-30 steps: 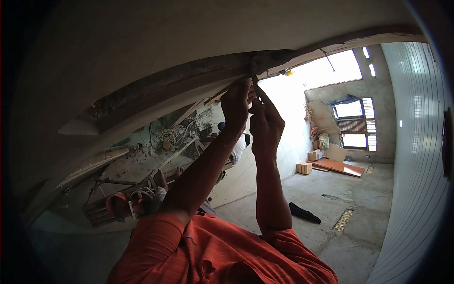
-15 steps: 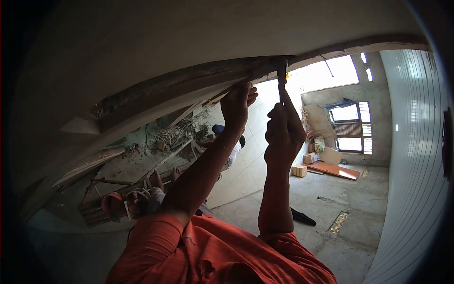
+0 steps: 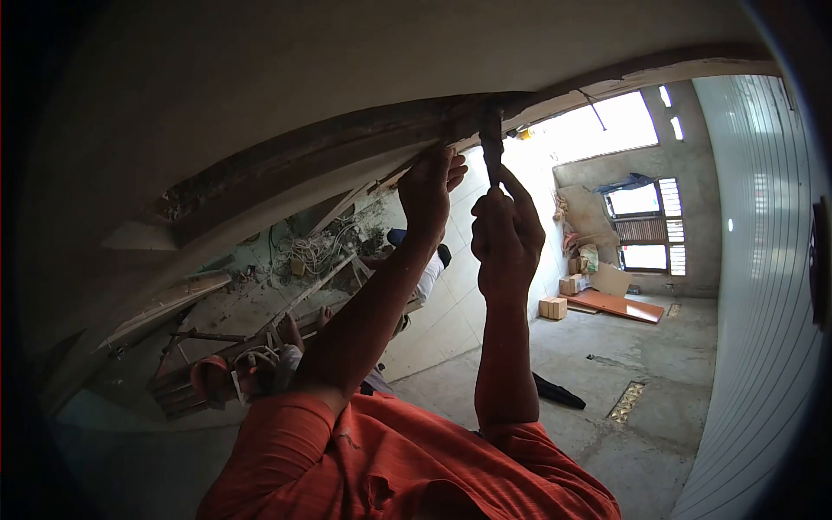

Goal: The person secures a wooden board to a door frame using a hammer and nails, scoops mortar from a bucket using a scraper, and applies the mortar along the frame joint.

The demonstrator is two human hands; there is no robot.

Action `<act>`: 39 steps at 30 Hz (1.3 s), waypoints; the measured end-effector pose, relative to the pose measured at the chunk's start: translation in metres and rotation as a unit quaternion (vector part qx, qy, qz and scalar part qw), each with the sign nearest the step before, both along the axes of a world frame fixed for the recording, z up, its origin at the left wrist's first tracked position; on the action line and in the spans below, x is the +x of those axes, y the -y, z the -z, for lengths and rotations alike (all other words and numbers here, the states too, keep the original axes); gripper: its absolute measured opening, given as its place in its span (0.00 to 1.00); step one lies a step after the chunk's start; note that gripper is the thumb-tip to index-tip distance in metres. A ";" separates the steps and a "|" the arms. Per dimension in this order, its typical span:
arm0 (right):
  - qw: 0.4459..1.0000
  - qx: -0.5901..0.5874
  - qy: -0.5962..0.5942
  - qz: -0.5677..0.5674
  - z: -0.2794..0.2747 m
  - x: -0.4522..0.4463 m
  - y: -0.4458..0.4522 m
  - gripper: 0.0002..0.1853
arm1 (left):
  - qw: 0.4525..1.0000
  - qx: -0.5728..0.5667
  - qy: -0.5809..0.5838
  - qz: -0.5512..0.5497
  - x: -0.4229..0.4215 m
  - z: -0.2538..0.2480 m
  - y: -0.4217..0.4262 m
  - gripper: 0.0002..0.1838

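Jutting above the right fingers (image 3: pixel 497 224): seemingly a tool (image 3: pixel 491 149).

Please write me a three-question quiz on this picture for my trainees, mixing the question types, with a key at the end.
1. Which hand grips the dark tool?
2. True or false: the left hand is raised close to the long, rough dark strip.
3. What lies on the floor near the light-brown box?
A) a green ladder
B) an orange-brown board
C) a white bucket

Key:
1. The right hand.
2. True.
3. B.
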State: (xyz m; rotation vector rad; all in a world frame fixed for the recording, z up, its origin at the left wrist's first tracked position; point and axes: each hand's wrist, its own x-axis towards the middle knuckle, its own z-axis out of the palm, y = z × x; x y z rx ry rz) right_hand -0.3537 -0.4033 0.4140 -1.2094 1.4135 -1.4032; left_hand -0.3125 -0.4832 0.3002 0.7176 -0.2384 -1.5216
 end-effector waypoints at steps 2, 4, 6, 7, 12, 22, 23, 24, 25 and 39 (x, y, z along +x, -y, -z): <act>1.000 -0.001 -0.017 -0.003 0.002 -0.001 0.000 0.23 | 1.000 0.001 0.005 -0.001 0.001 -0.001 -0.001 0.17; 1.000 -0.001 0.031 0.005 0.004 -0.002 -0.001 0.22 | 1.000 -0.001 0.019 -0.005 0.000 -0.002 -0.001 0.17; 0.999 0.005 0.043 0.005 0.006 -0.002 0.002 0.22 | 1.000 -0.001 0.016 -0.004 0.000 0.000 -0.001 0.17; 0.998 0.010 0.055 0.005 0.006 -0.003 0.004 0.21 | 1.000 -0.001 0.014 -0.003 0.000 0.000 -0.001 0.17; 0.998 0.032 0.055 -0.006 -0.011 -0.016 0.020 0.20 | 1.000 0.003 0.014 -0.012 -0.001 -0.002 -0.001 0.17; 0.997 0.037 -0.051 0.038 -0.028 -0.023 -0.027 0.21 | 1.000 -0.003 0.006 -0.003 -0.001 0.000 0.000 0.16; 0.992 0.020 -0.114 0.050 -0.022 -0.027 -0.030 0.20 | 1.000 -0.001 0.005 -0.004 0.000 0.000 -0.001 0.16; 0.972 -0.036 -0.226 0.042 -0.010 -0.029 -0.024 0.19 | 1.000 0.003 0.003 -0.008 -0.001 -0.001 -0.001 0.17; 0.951 -0.037 -0.304 0.046 -0.003 -0.031 -0.025 0.18 | 1.000 0.006 0.001 -0.011 -0.002 -0.001 -0.001 0.17; 0.879 -0.005 -0.475 0.033 -0.051 -0.015 -0.004 0.16 | 1.000 -0.001 0.003 -0.011 -0.002 0.005 0.001 0.17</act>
